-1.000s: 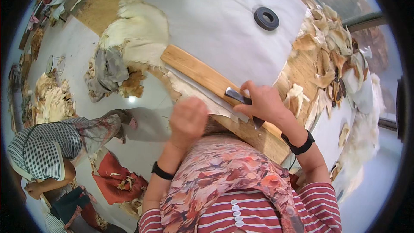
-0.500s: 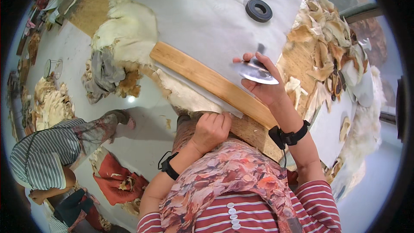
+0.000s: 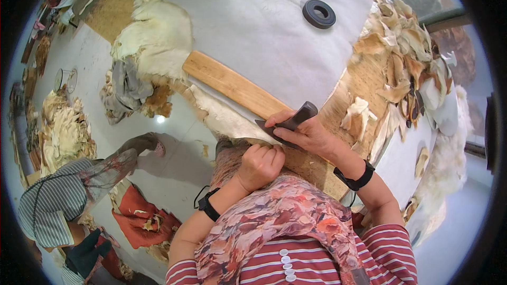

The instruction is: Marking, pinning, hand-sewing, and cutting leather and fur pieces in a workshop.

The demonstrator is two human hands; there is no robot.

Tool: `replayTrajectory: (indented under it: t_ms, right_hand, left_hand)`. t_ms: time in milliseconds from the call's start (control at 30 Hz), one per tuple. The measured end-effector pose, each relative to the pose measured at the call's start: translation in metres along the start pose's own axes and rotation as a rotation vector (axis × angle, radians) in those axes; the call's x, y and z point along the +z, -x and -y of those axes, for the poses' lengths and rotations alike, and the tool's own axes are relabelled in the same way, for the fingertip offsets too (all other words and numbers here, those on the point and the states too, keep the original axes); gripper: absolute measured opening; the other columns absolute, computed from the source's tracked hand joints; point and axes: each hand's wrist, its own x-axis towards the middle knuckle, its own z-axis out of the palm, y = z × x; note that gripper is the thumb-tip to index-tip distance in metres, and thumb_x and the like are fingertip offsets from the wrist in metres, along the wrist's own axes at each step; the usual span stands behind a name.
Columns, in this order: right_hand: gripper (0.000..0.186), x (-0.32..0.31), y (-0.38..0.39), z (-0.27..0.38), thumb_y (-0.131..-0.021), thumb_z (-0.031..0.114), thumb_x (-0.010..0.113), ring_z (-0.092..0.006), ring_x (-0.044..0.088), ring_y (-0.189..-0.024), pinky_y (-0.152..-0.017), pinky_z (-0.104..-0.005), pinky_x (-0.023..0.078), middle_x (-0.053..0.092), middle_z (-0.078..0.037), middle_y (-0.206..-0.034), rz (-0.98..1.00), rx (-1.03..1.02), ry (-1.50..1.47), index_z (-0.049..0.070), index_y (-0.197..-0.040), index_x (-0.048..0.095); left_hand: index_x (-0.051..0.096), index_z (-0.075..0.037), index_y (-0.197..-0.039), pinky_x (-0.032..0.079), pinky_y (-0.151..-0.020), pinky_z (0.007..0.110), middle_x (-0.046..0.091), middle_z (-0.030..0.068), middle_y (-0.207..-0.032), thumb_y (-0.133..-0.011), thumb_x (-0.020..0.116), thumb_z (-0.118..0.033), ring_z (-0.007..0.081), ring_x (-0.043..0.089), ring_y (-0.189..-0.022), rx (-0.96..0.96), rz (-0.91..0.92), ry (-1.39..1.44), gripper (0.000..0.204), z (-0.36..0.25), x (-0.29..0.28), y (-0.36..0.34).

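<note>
My right hand (image 3: 312,136) is closed on a round-bladed knife (image 3: 303,116) with a dark handle. Its blade points down and left at the near edge of a pale furry hide (image 3: 228,115), by a long wooden bar (image 3: 227,80). Closed in a fist, my left hand (image 3: 260,165) pinches the hide's edge just below the blade. The bar lies slanted along a large pale grey sheet (image 3: 248,42), over the hide. Where blade and hide meet is partly hidden by my fingers.
A black ring-shaped weight (image 3: 319,13) rests on the sheet. Hide scraps (image 3: 398,47) are heaped at the right, near scissors (image 3: 409,106). At the lower left another person in a striped top (image 3: 55,190) bends beside a red piece (image 3: 141,216) on the floor.
My right hand has swung down and left, bringing the knife from above the sheet to the hide's edge beside my left hand. The left hand stays nearly still. The other person has shifted slightly.
</note>
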Motion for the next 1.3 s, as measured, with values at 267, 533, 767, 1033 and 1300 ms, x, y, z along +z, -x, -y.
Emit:
replayTrajectory:
  t_ms: [267,533,767,1033,1300]
  right_hand:
    - [0.019,0.001,-0.002,0.007,-0.087,0.011,0.07,-0.0263,0.069,-0.09,-0.077,-0.0324,0.054,0.072,-0.009,-0.103,0.01,0.013,0.199,0.008,-0.106,0.07]
    - [0.024,-0.013,0.013,0.014,-0.085,0.013,0.07,-0.0291,0.066,-0.085,-0.079,-0.0387,0.052,0.071,-0.008,-0.095,0.17,0.041,0.347,0.014,-0.108,0.069]
    - [0.019,0.005,-0.006,0.014,-0.086,0.013,0.071,-0.0257,0.065,-0.081,-0.073,-0.036,0.05,0.072,-0.003,-0.092,0.117,-0.04,0.522,0.016,-0.104,0.07]
    - [0.02,0.031,-0.054,0.007,-0.082,0.014,0.072,-0.0267,0.062,-0.072,-0.07,-0.0388,0.049,0.067,-0.004,-0.08,0.0,-0.184,0.563,0.018,-0.102,0.07]
    - [0.023,0.049,-0.1,0.012,-0.082,0.01,0.072,-0.0246,0.061,-0.07,-0.07,-0.0357,0.05,0.065,-0.005,-0.077,-0.031,-0.126,0.548,0.018,-0.103,0.071]
  left_hand:
    - [0.063,0.002,-0.083,0.045,-0.054,0.031,0.055,0.0061,-0.067,-0.072,0.062,-0.006,0.0192,0.056,-0.058,0.028,-0.02,0.007,0.013,0.003,-0.002,-0.003]
    - [0.061,-0.001,-0.079,0.043,-0.051,0.036,0.048,0.0066,-0.059,-0.073,0.067,-0.005,0.0248,0.052,-0.052,-0.237,-0.132,0.183,0.009,0.003,-0.015,-0.006]
    - [0.063,-0.004,-0.081,0.046,-0.05,0.037,0.054,0.0098,-0.06,-0.075,0.067,-0.003,0.0282,0.057,-0.054,-0.384,-0.063,0.547,0.007,0.004,-0.02,-0.002]
    - [0.068,0.001,-0.083,0.035,-0.049,0.022,0.05,-0.0032,-0.056,-0.082,0.066,0.001,0.0024,0.042,-0.053,-0.85,-0.015,1.145,0.003,0.007,-0.067,-0.014]
    - [0.069,0.001,-0.084,0.039,-0.053,0.022,0.058,0.0002,-0.063,-0.08,0.068,-0.001,0.0039,0.049,-0.057,-0.749,0.049,1.194,0.005,0.018,-0.097,-0.015]
